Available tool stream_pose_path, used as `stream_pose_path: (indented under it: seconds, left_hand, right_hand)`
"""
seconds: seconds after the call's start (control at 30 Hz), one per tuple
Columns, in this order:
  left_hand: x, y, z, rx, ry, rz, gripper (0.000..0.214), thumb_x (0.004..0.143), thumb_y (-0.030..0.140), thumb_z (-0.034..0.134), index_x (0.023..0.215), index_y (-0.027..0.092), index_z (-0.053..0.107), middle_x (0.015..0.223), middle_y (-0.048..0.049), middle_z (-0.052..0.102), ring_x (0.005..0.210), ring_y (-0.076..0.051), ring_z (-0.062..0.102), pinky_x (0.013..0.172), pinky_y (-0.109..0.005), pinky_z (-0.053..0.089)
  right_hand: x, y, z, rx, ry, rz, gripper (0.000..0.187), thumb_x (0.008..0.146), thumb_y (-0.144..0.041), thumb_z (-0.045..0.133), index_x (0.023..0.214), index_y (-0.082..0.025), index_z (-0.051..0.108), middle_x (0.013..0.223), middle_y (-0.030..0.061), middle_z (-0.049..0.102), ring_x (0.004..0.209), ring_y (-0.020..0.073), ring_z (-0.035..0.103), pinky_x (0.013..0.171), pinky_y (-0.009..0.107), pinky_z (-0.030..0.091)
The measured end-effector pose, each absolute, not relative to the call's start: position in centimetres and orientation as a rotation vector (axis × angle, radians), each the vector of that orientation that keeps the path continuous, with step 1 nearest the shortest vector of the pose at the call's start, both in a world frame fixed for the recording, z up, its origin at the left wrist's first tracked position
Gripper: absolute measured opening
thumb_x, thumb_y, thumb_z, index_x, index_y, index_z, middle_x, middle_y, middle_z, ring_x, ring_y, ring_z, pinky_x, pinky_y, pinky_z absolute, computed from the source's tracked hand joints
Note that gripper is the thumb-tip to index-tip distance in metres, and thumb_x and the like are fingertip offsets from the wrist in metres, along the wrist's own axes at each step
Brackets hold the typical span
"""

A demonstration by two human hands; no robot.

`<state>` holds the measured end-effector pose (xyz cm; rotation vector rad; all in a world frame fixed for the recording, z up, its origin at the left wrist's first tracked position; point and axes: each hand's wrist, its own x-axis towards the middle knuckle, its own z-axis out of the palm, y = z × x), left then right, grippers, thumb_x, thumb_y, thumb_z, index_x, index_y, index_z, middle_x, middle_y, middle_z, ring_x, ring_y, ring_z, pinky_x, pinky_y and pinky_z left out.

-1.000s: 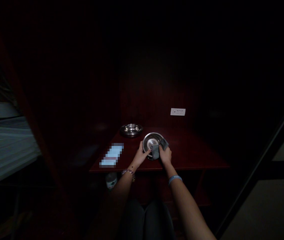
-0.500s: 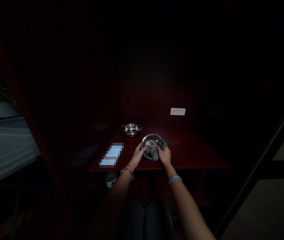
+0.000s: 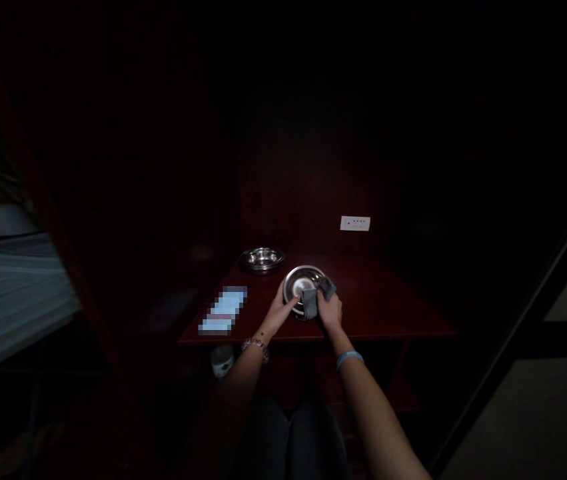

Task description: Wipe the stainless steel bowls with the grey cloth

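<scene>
A shiny metal bowl [image 3: 294,283] is tilted toward me over the front part of the dark red desk. My left hand [image 3: 279,311] grips its left rim, the thumb lying over the edge toward the inside. In my right hand [image 3: 330,309] is a grey cloth [image 3: 309,303], pinched and draped over the bowl's right and near rim. My right fingers behind the cloth are partly hidden. Farther back on the left, more metal bowls [image 3: 262,259] appear stacked, apart from both hands.
A lit, pixelated rectangle [image 3: 224,309] lies on the left of the desk [image 3: 383,313]. A white socket plate [image 3: 355,223] is on the back wall. Below the desk's left front edge shows a pale container [image 3: 222,360]. The surroundings are very dark.
The bowl has shifted slightly up and right, with my left hand following. The left thumb reaches further over the rim, and the cloth has changed its folds against the bowl.
</scene>
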<state>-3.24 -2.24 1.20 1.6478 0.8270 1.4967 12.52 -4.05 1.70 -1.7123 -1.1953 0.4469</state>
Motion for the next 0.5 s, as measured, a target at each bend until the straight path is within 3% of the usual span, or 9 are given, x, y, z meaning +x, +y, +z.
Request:
stream_pose_path:
  seconds: [0.23,0.5]
  left_hand:
    - [-3.3,-1.7,0.5,1.784,0.867,1.481,0.064,0.074,0.035,0.066,0.129,0.019,0.038,0.126,-0.0098,0.055,0.118,-0.023,0.053,0.107,-0.039,0.035]
    - [-3.4,-1.2,0.1,1.813,0.904,1.443,0.059,0.075,0.029,0.062,0.128,0.019,0.04,0.123,-0.008,0.058,0.115,-0.021,0.055,0.105,-0.036,0.038]
  right_hand:
    - [12.6,-3.7,1.5,-1.696,-1.177,0.435,0.04,0.088,-0.039,0.048,0.119,-0.019,0.062,0.111,0.0094,0.068,0.106,0.0217,0.063,0.091,0.028,0.047]
    - [12.5,-3.7,1.3,-1.677,-1.151,0.448,0.041,0.087,-0.04,0.05,0.119,-0.017,0.063,0.109,0.0112,0.069,0.105,0.024,0.063,0.091,0.031,0.048]
